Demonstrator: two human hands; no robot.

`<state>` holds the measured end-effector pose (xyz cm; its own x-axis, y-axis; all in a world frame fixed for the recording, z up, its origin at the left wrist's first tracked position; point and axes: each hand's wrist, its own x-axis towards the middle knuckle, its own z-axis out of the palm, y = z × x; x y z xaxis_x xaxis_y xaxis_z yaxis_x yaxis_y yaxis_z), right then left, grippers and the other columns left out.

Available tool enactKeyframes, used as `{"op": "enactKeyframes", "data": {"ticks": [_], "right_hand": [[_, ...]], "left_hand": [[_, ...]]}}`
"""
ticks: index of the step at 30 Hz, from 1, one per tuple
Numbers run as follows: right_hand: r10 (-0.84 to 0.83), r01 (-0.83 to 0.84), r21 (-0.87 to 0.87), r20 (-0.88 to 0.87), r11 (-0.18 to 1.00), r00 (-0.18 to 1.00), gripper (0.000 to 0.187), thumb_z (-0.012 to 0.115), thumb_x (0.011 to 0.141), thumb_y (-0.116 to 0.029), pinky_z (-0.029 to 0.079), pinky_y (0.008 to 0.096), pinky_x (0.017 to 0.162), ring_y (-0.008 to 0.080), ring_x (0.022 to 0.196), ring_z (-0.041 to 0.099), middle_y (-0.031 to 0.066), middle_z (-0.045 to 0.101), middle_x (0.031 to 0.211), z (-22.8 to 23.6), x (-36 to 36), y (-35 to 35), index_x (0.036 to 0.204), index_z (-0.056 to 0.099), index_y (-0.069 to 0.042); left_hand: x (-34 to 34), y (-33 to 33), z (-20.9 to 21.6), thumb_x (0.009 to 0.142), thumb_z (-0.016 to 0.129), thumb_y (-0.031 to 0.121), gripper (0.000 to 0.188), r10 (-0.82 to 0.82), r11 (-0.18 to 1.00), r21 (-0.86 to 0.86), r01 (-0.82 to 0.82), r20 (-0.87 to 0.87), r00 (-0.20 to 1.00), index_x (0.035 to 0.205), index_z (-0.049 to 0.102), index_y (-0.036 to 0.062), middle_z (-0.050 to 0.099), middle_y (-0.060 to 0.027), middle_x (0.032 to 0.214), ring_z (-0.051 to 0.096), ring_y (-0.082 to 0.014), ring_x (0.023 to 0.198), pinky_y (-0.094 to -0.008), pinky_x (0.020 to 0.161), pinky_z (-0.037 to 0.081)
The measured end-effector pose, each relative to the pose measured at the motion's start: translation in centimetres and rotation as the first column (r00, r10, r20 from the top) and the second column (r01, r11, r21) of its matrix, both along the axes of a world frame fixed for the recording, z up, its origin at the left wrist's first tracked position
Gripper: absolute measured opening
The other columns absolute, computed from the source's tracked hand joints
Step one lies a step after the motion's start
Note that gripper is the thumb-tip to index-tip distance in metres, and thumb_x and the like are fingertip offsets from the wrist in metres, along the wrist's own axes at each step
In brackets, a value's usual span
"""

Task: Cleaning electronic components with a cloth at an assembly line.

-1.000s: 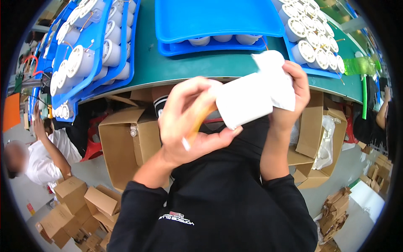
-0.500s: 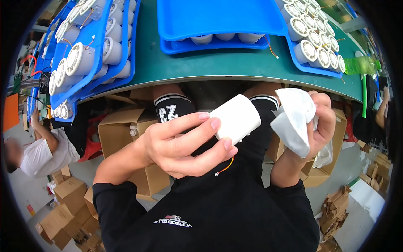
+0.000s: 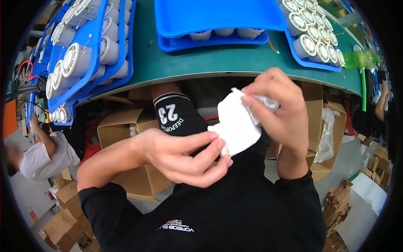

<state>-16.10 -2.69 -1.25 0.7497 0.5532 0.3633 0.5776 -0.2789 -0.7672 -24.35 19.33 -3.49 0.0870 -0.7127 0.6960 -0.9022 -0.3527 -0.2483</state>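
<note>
My left hand [image 3: 180,155] is closed on a small white plastic cylinder [image 3: 225,149], with thumb and fingertips at its end, above my lap. A white cloth [image 3: 237,119] lies over most of the cylinder and hides its shape. Pinched between the thumb and fingers of my right hand [image 3: 280,111], the cloth's upper part bunches up just right of the cylinder. The cylinder's wire lead is out of sight.
Blue trays of white round housings stand on the green table [image 3: 145,54], with a stacked tray pair [image 3: 218,17] at the centre. Open cardboard boxes [image 3: 119,122] flank my legs. A green bottle [image 3: 360,59] is at the right. Another person [image 3: 48,153] sits at the left.
My right hand has moved left with the cloth and brought it onto the cylinder. The cylinder, bare before, is now mostly covered. My left hand still holds it.
</note>
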Motion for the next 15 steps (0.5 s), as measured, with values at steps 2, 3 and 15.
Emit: {"op": "enactKeyframes", "data": {"ticks": [2,3,15], "right_hand": [[0.012,-0.003,0.064,-0.133,0.998,0.991,0.009,0.069,0.074,-0.001,0.043,0.028,0.06,0.0202,0.07,0.058,0.0091,0.059,0.078,0.1,0.9,-0.5,0.083,0.067,0.0],[0.032,-0.015,0.108,-0.163,0.994,0.986,0.009,0.068,0.076,-0.001,0.043,0.0266,0.061,0.0165,0.071,0.057,0.0078,0.06,0.079,0.3,1.1,-0.8,0.085,0.069,0.0],[0.48,-0.488,0.106,-0.448,0.866,0.754,0.009,0.069,0.08,-0.009,0.044,0.028,0.067,0.0164,0.076,0.058,0.006,0.062,0.083,-3.1,4.5,1.6,0.086,0.068,-0.002]], "left_hand": [[0.4,0.3,0.5,0.085,0.066,0.022,0.015,0.006,1.0,0.017,-0.007,0.093,0.996,0.092,0.06,0.0102,0.057,0.0051,0.099,0.058,-0.0122,0.087,-0.0275,0.08,0.058],[0.4,0.5,0.8,0.086,0.066,0.023,0.015,-0.003,1.0,0.024,0.0,0.11,0.994,0.092,0.06,0.0106,0.057,0.0054,0.099,0.058,-0.0114,0.086,-0.0265,0.08,0.058],[1.2,0.7,2.3,0.082,0.069,0.016,0.017,-0.037,0.997,0.081,0.017,0.239,0.97,0.098,0.061,0.0142,0.052,0.0104,0.104,0.052,-0.0063,0.094,-0.0204,0.088,0.051]]}}
